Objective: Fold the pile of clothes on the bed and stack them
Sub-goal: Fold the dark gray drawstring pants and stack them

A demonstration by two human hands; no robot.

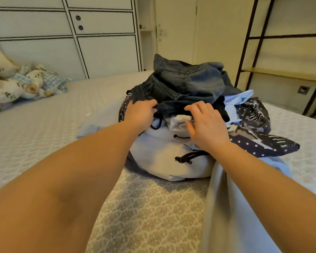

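Clothes pile sits between and beyond your hands. Left hand grips the dark garment; right hand lies loosely curled on it. Pull unevenly — its drawstring may drag the pile over.

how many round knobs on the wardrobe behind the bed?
2, both on the same wardrobe door panel behind the bed: upper knob, lower knob just under it. Others may sit outside the frame.

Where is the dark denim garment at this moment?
In the head view the dark denim garment lies on top of the clothes pile, centre, just beyond both hands.
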